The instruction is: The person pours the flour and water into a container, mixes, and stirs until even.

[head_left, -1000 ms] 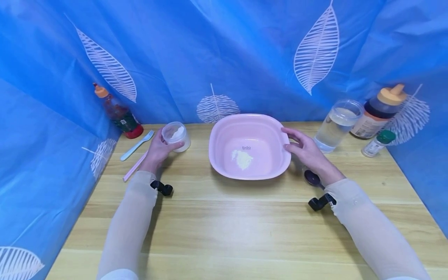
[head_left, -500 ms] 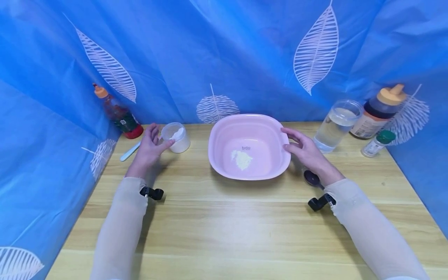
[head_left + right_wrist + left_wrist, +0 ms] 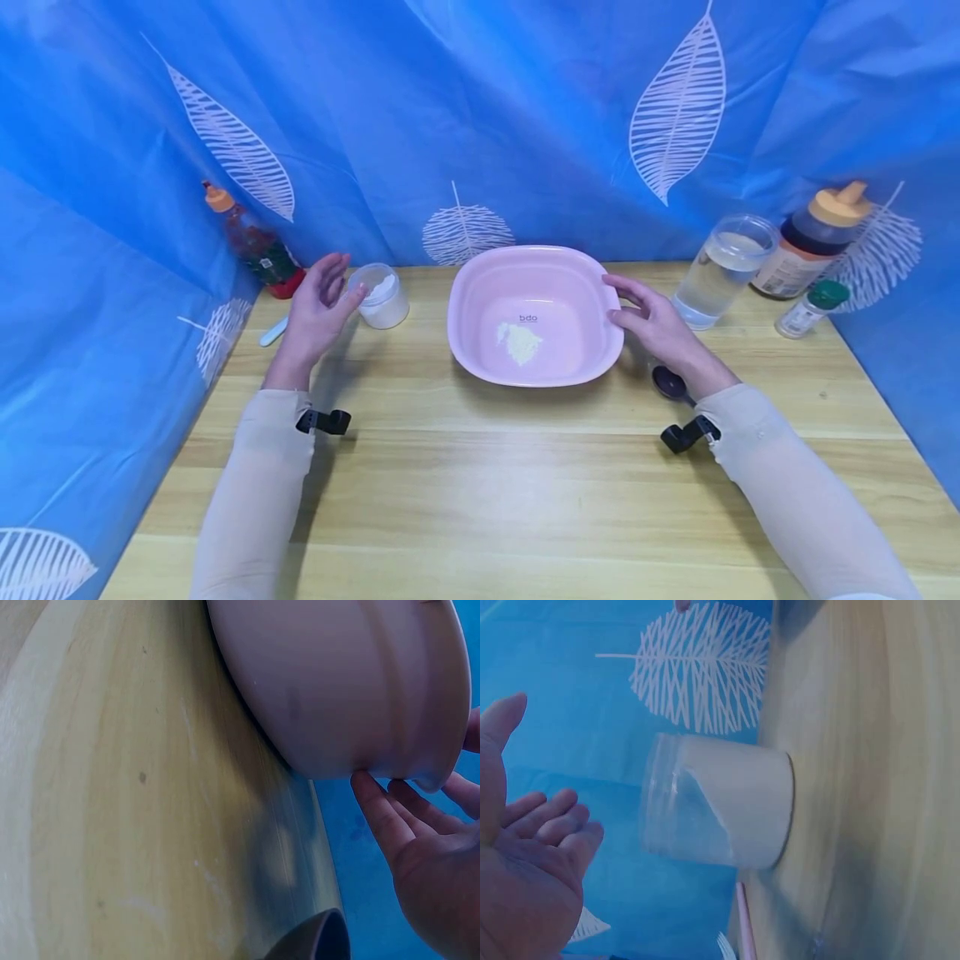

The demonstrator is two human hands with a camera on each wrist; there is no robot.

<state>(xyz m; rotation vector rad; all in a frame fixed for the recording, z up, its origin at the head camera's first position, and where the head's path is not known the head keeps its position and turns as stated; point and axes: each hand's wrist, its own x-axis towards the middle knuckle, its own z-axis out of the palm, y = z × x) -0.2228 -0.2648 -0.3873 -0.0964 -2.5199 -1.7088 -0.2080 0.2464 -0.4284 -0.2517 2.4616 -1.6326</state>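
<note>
My left hand [image 3: 313,312] is raised just left of a clear plastic jar [image 3: 384,304]. It holds nothing, and in the left wrist view a gap separates its relaxed fingers [image 3: 562,821] from the jar. White powder lies sloped inside the jar, which stands upright with no lid. My right hand [image 3: 656,327] grips the right rim of a pink plastic basin [image 3: 468,354]. The right wrist view has several fingers [image 3: 379,814] against the basin's outside, under the rim. A small heap of pale powder [image 3: 519,343] lies on the basin's floor.
A red sauce bottle [image 3: 255,250] and a light blue fork [image 3: 273,332] are at the left. Beyond my right hand stand a water-filled container [image 3: 712,283], a dark sauce bottle [image 3: 802,250] and a green-capped shaker [image 3: 806,312]. A dark measuring spoon [image 3: 667,382] lies near my right wrist.
My left hand has let go of the jar and moved left and up from it; the jar stays in place. My right hand and the basin have not moved.
</note>
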